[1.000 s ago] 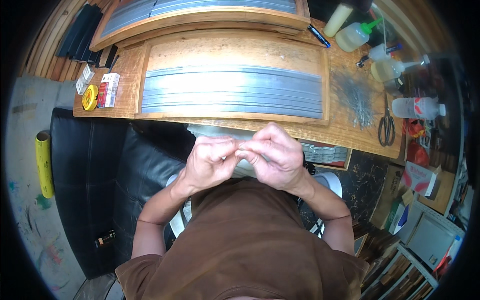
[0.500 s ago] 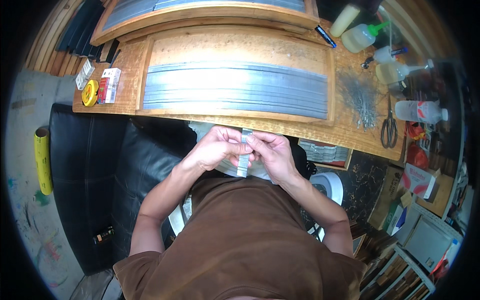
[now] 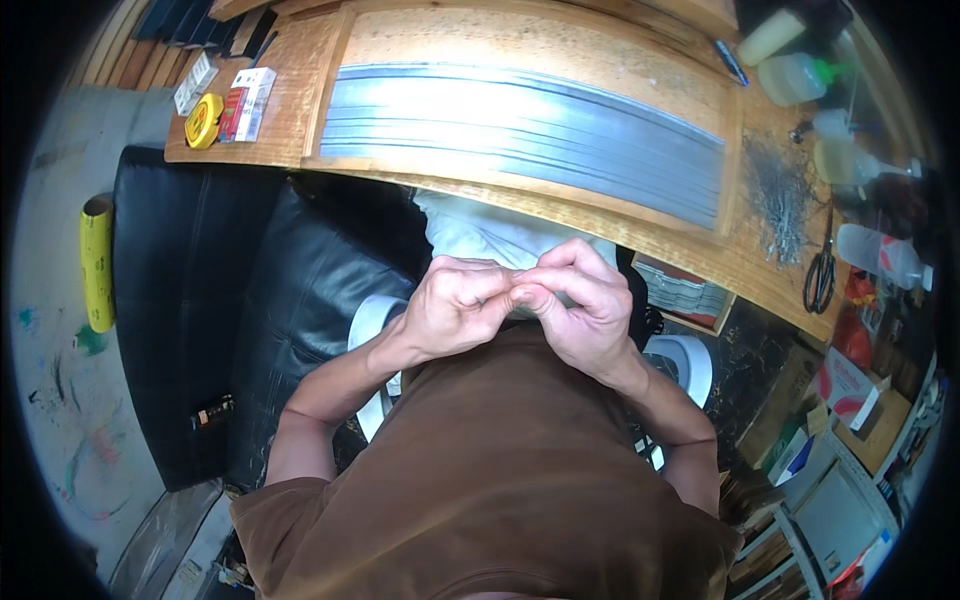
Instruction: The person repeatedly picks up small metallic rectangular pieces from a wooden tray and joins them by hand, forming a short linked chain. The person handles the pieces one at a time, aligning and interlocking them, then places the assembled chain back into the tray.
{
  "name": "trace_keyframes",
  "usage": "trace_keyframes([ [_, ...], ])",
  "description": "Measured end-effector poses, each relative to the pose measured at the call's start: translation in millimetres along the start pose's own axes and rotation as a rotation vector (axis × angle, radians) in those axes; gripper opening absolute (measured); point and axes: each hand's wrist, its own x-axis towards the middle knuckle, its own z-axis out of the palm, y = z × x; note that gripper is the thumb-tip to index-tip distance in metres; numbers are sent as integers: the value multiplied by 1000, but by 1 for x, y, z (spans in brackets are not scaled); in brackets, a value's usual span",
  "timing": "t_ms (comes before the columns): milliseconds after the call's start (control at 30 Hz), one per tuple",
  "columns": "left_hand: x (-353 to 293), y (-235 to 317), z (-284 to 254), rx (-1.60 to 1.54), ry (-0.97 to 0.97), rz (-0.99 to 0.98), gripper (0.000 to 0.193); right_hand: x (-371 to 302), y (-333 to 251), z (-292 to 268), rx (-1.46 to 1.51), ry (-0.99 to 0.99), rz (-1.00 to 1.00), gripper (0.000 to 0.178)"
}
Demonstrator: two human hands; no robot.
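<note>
1. Showing at the far left, a yellow tube (image 3: 97, 265) is near a black padded seat (image 3: 190, 320).
2. On the left end of a wooden table (image 3: 300, 55), a yellow tape measure (image 3: 203, 122) sits between a small white box (image 3: 195, 85) and a red-and-white box (image 3: 250, 105).
3. The person's left hand (image 3: 460, 305) is raised in front of a brown shirt (image 3: 490, 460), fingers curled, thumb and fingertips drawn together; whether it grips anything cannot be told.
4. Beyond both hands, a shallow wooden tray (image 3: 329, 90) rests on the table. Grey strips (image 3: 520, 135) lie side by side in it, filling the part nearer the person; neither hand touches them.
5. The right hand (image 3: 585, 310) meets the left at the fingertips, its fingers bent, its thumb pointing inward; anything between the fingertips is hidden.
6. Right of the tray, thin dark scraps (image 3: 780, 215) are heaped on the wood, with dark-handled scissors (image 3: 820, 283) near the table's edge and a clear bottle (image 3: 875, 252) farther right.
</note>
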Motion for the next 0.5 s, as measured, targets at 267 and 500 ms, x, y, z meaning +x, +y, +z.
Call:
trace_keyframes([
  [267,-4,5,-6,-25,2,-49,9,2,1,0,56,-45,92,22],
  [500,-6,4,-4,-58,-10,-98,7,1,-1,-1,54,-59,144,18],
])
